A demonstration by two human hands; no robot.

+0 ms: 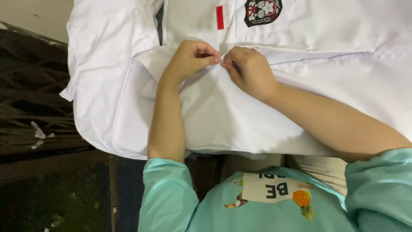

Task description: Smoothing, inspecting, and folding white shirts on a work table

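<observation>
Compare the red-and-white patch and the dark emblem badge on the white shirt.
The red-and-white patch is a small plain rectangle in two vertical bands, while the dark emblem badge is larger, shield-like and filled with an ornate red and white design. The patch sits to the left of the pocket edge; the badge sits on the pocket and is cut off by the top of the picture. Both lie flat on the white shirt, above the hands.

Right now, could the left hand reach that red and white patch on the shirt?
Probably yes. The left hand sits just below the red and white patch, with only flat white shirt between them.
</observation>
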